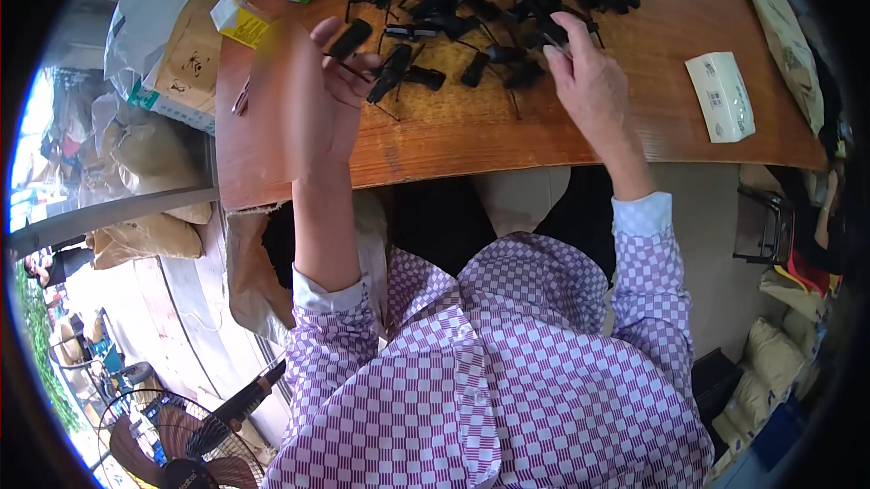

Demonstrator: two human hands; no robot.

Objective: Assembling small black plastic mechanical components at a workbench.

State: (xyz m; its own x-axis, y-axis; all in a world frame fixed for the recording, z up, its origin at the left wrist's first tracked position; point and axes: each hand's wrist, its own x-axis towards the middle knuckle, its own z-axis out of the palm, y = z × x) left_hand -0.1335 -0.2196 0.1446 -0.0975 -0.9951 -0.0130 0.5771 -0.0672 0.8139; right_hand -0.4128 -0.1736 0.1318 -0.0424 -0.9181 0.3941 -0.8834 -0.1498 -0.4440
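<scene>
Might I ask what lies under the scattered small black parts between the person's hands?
Brown wooden tabletop shows through gaps among the scattered small black parts; whatever they cover, especially where they overlap, cannot be seen.

A white packet (720, 97) lies on the wooden table (660, 72), and a fan (185, 467) shows at lower left.

Parts (392, 69) on table (453, 146); packet (719, 97) right, box (237, 19) left of them.
</scene>
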